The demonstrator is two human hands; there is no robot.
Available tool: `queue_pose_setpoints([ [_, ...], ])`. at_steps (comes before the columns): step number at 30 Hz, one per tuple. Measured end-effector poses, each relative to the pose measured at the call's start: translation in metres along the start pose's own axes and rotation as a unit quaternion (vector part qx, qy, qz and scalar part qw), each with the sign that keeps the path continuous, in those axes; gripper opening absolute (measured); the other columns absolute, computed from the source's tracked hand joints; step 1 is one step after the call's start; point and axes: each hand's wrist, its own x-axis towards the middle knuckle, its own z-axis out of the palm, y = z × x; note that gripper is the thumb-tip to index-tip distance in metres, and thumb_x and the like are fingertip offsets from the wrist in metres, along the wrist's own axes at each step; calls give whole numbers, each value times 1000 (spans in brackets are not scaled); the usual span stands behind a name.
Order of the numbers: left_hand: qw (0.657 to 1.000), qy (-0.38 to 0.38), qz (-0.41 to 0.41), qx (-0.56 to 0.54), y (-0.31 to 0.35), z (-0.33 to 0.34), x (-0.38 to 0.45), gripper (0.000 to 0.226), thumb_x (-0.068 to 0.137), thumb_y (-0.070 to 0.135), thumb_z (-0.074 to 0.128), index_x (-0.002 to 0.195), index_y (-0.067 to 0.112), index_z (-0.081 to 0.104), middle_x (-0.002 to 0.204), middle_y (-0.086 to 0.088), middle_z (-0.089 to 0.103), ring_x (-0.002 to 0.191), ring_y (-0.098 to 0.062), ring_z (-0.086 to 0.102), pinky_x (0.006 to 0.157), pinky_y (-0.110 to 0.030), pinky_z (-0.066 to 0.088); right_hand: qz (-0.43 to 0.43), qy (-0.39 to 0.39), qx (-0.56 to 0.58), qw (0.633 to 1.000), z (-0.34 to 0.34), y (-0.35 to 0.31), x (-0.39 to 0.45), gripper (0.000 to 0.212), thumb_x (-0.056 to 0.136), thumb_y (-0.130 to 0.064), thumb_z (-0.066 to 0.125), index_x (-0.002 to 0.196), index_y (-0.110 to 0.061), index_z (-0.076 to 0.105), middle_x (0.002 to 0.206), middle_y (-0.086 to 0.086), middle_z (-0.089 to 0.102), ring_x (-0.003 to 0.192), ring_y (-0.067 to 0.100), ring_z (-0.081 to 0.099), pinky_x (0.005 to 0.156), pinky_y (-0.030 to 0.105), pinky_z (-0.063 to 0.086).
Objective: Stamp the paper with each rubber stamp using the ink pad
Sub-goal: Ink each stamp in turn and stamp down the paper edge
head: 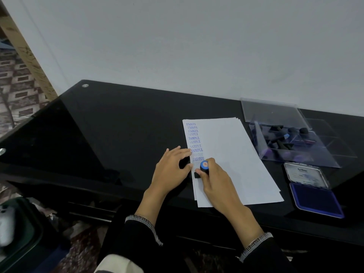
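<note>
A white sheet of paper [230, 154] lies on the black glass table, with a column of blue SAMPLE prints and a FAX OUT print down its left edge. My right hand [216, 180] grips a rubber stamp [203, 167] with a blue-capped handle, its black base pressed on the paper just below the prints. My left hand [171, 168] rests with straight fingers on the paper's left edge. The ink pad [315, 200] lies to the right with its lid raised, showing the blue pad.
A clear plastic box [291, 138] with several more stamps stands behind the ink pad, lid up. The black glass table [118, 125] runs left, its front edge near my forearms. A white wall stands behind.
</note>
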Motion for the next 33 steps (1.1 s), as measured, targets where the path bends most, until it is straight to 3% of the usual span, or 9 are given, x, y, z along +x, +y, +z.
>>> queue_pose_setpoints([
  [4,1000,-4,1,1,0,0,1,42,92,32,60,133,27,55,140,19,49,139,2,28,120,-30,10,4,11,9,1000,1,0,1,19,96,-36,48,103,-20,39,106,-3,59,80,14,55,68,25,50],
  [11,996,-89,6,3,-3,-7,6,56,91,41,60,142,25,44,150,16,37,144,-3,17,118,-30,-1,26,-6,26,999,-2,-1,4,26,95,-36,52,111,-17,45,107,-2,60,80,12,54,64,12,41],
  [17,990,-141,13,19,-3,-13,8,67,89,49,60,146,24,37,154,14,29,146,-5,10,117,-32,-4,24,-5,53,998,-5,-4,4,18,95,-32,54,98,-24,39,102,-1,62,74,9,52,59,8,39],
  [24,989,-143,13,20,0,-15,8,66,89,48,60,146,23,37,154,14,30,146,-6,11,119,-34,-2,18,-12,97,995,-17,-12,2,22,95,-43,47,79,-28,41,80,-15,57,71,2,54,60,12,41],
  [30,988,-153,11,10,-5,-14,11,60,91,42,60,145,24,39,153,15,30,146,-5,11,119,-33,1,-12,-34,92,995,-20,-12,5,15,99,-37,41,92,-24,40,93,-12,58,75,2,54,59,13,41],
  [33,995,-102,-6,-7,-7,-11,15,42,96,30,56,137,26,51,145,15,44,142,-5,24,119,-38,19,-10,-33,94,995,-17,-11,4,12,98,-36,43,93,-26,40,101,-11,58,77,-2,53,60,11,43],
])
